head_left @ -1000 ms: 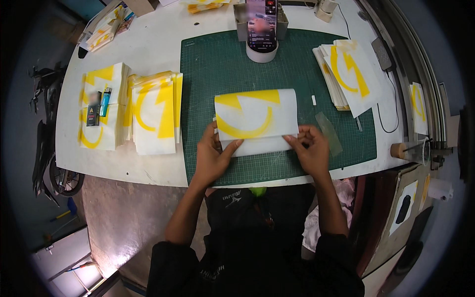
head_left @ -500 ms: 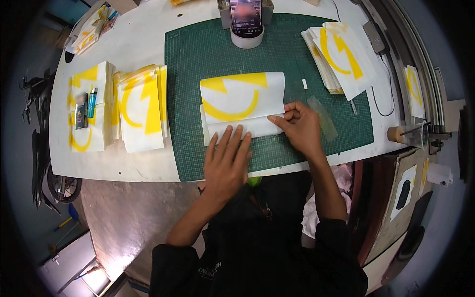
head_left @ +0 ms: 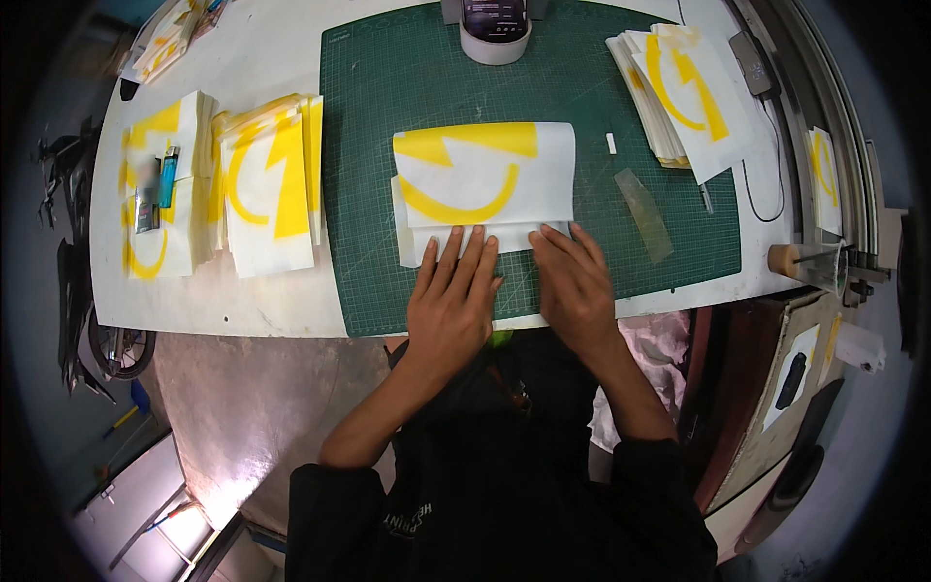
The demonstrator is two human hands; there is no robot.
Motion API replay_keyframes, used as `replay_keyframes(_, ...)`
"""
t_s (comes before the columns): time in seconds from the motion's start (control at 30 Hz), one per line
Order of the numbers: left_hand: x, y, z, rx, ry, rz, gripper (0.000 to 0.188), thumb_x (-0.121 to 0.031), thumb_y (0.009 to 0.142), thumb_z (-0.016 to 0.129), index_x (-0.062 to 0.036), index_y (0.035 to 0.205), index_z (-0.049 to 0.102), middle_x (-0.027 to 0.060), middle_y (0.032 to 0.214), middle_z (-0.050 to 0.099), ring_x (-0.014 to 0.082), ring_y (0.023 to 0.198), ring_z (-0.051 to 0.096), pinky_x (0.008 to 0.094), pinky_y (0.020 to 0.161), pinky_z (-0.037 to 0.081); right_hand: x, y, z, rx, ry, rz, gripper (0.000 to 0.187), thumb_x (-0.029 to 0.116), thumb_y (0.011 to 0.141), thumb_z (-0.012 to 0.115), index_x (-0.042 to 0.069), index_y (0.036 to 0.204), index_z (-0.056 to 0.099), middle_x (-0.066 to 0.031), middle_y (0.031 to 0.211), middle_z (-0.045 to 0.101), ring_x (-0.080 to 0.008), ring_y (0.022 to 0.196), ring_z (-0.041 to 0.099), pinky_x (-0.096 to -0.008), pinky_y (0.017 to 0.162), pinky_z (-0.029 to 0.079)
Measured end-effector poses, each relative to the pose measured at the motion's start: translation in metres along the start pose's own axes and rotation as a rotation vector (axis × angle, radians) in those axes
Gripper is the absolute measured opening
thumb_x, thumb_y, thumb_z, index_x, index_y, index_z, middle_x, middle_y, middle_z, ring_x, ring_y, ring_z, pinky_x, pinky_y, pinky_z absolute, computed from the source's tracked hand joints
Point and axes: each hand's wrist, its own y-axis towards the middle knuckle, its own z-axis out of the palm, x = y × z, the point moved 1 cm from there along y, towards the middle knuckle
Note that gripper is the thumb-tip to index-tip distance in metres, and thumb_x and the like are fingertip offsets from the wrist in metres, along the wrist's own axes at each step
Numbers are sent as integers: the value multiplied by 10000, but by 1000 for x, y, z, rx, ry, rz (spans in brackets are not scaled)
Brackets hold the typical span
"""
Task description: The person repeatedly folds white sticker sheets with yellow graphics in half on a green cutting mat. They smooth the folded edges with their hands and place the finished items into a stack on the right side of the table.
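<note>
White worktable (head_left: 281, 306) here, covered through the middle by a green gridded cutting mat (head_left: 388, 301), probably as a protected, squared-off working surface. Front and centre on that mat: a folded white sheet (head_left: 485, 184), near edge towards the body, perhaps for easy reach from both sides. Down to the left hand (head_left: 451, 315): fingers long, a little spread, tips laid on the plain lower band, presumably for steadiness across a broad patch. Over to the right hand (head_left: 577, 296), at the right part of the same band: fingers bent, close together, slightly blurred; impossible to tell whether pinching the edge or merely resting there. And the sheet itself: bold yellow wedges along the top, a curved yellow stroke beneath, faintly soft at the borders, then bare white below a straight crosswise edge, plus a bit of another layer jutting out at left. Off to the left, an outer stack of printed sheets (head_left: 189, 233) under a turquoise lighter (head_left: 168, 179) and a small dark box (head_left: 147, 213), maybe as weights; just beside, a fanned inner stack (head_left: 267, 184). Far right, a third stack (head_left: 689, 97), askew on top, likely there for elbow room. Nearer, a translucent strip (head_left: 645, 218), flat on the mat.
</note>
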Motion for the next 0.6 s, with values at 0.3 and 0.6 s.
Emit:
replay_keyframes(0.3, 13, -17, -7, 103, -28, -49, 574, -224, 1009, 683, 20, 1511, 549, 232, 1572, 536, 418, 1487, 483, 570, 1229, 371, -12, -15, -3, 106, 7, -39, 370, -50, 884, 724, -81, 1251, 682, -202, 1230, 750, -327, 1291, 685, -568, 1170, 468)
replay_keyframes(0.6, 24, -25, -21, 176, 13, -64, 611, -187, 1024, 610, 23, 1577, 461, 258, 1615, 472, 432, 1529, 419, 616, 1244, 306, 46, -14, 32, 161, 20, -71, 449, 88, 923, 654, -126, 1316, 631, -229, 1403, 660, -369, 1391, 597, -636, 1214, 375)
